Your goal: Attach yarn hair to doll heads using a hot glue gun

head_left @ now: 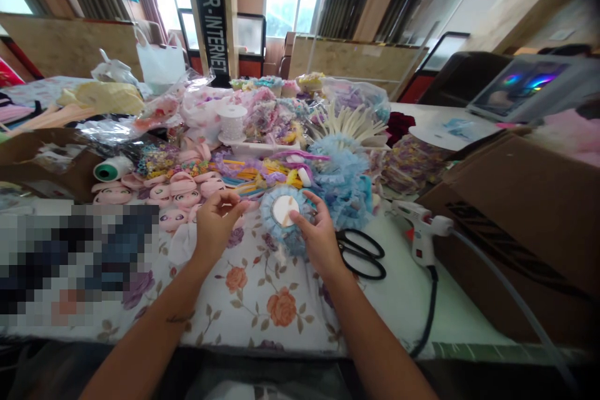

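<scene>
My right hand [317, 228] grips a light blue ruffled rosette [270, 206] with a white round disc at its middle, thumb on the disc and fingers behind the edge. A tan mark shows on the disc. To the left, my left hand [218, 219] is raised with thumb and fingertips pinched together; what is between them, if anything, is too small to make out. Black-handled scissors [363, 254] lie beside my right wrist, their blades hidden. Farther right rests a white hot glue gun [419, 231] with a dark cord.
Pink doll-faced pieces [187, 194] and a pile of blue ruffles [344, 181] lie behind my hands. A large cardboard box [520, 231] stands at right, another box [42, 162] at left. A white spool [232, 125] stands among bagged trimmings. Floral cloth [281, 309] covers the table.
</scene>
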Demonstrator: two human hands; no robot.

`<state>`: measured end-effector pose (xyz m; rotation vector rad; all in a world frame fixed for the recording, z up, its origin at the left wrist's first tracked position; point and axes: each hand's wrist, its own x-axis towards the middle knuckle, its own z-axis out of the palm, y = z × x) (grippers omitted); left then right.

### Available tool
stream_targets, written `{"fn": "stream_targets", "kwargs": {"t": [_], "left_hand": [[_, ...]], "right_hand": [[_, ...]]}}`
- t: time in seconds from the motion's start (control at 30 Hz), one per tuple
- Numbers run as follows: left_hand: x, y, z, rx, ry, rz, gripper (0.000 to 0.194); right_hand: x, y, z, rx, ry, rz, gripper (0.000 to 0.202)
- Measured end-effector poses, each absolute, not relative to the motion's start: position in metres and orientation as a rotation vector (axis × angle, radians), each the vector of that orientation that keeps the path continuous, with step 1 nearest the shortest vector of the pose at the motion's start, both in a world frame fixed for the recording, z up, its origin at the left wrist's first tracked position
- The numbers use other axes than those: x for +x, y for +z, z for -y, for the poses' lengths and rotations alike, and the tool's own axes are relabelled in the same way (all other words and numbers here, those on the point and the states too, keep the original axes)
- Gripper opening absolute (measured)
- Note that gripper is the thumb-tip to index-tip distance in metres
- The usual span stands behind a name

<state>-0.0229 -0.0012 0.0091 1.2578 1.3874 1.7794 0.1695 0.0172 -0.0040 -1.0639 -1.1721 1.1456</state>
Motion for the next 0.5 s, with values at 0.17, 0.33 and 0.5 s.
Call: {"fn": "stream_targets", "kwargs": {"t": [0.17,0.33,0.5], "left_hand": [[-0.0229,0.0102,0.0012,1.189,1.736,-1.393,0.017],[-0.0226,0.0104,0.0021,1.227,1.762,-1.399,0.011],[-0.0208,0.0108,0.002,1.337,1.832,-1.398,0.011]], "right_hand": [[0.1663,0.0029,-0.0134,-1.043,1.175,1.112,0.068],[0.1675,0.0057,-0.0114,-1.092,1.103,1.191,0.069],[0.1651,0.003,-0.0101,-1.055,1.058,1.274,0.072]]}}
